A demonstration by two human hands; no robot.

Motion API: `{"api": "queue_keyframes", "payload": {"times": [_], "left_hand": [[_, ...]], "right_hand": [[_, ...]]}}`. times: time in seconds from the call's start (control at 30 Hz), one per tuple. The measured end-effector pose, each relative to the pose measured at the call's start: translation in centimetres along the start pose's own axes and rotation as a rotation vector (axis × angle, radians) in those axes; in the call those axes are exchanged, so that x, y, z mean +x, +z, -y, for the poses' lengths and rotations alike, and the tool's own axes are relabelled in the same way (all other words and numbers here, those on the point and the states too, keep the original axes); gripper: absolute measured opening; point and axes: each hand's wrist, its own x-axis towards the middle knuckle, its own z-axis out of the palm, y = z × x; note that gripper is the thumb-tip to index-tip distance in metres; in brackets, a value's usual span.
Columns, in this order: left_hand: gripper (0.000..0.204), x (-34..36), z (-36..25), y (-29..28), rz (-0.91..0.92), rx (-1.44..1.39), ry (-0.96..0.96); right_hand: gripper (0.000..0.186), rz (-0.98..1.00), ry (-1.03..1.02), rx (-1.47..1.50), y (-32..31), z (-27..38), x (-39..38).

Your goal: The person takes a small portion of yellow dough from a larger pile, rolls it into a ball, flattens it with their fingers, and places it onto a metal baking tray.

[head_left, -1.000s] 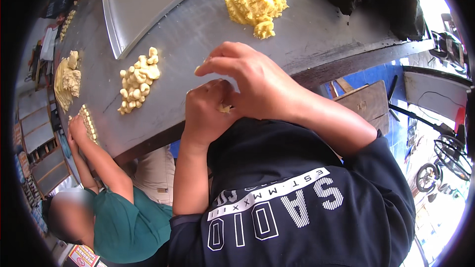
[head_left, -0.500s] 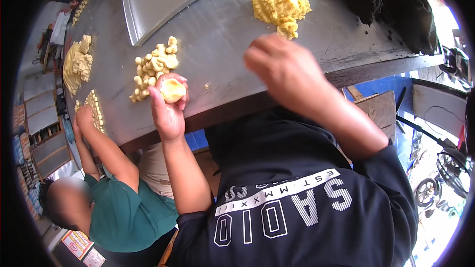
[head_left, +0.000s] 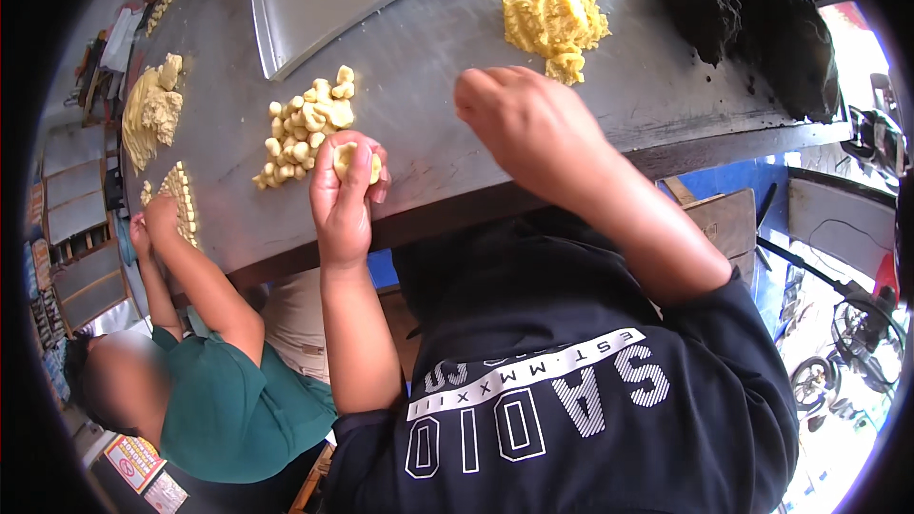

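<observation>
My left hand (head_left: pixel 343 214) is raised by the table's near edge, its fingers curled round a small pale yellow dough piece (head_left: pixel 343 160) with the thumb lying across it. Just beyond that hand is a heap of small pale dough balls (head_left: pixel 303 128). My right hand (head_left: pixel 538 128) hovers above the table to the right, its fingers bunched in a pinch; whatever they may hold is hidden. The nearest thing to it is a crumbly yellow mound (head_left: pixel 552 19), lying a little farther off.
A metal tray (head_left: pixel 333 0) lies at the far side of the metal table (head_left: pixel 428 86). Dark, lumpy masses (head_left: pixel 776 38) sit at the right end. On the left, a co-worker in a green shirt (head_left: pixel 228 409) handles rows of dough pieces (head_left: pixel 181 200), near another dough mound (head_left: pixel 152 114).
My left thumb has folded over the dough piece, which lay exposed in the cupped hand before. My right hand has drawn slightly away from the yellow mound, fingers pinched.
</observation>
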Motion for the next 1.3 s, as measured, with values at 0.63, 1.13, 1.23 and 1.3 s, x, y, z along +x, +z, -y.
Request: {"api": "queue_keyframes", "payload": {"times": [0.63, 1.13, 1.23, 1.3], "left_hand": [[0.063, 1.2, 0.6, 7.6, 0.381, 0.63, 0.338], [0.039, 2.1, 1.7, 6.2, 0.377, 0.165, 0.11], [0.04, 1.8, 0.1, 6.4, 0.32, -0.058, -0.086], [0.042, 1.6, 0.8, 5.7, 0.297, 0.037, -0.069]], "right_hand": [[0.018, 0.084, 0.192, 0.481, -5.1, 1.9, -3.4], [0.022, -0.047, -0.03, -0.208, -4.9, -6.5, -1.8], [0.016, 0.149, -0.028, -0.29, -6.2, -5.4, -2.0], [0.014, 0.107, -0.011, -0.185, -7.2, -5.6, -1.7]]}}
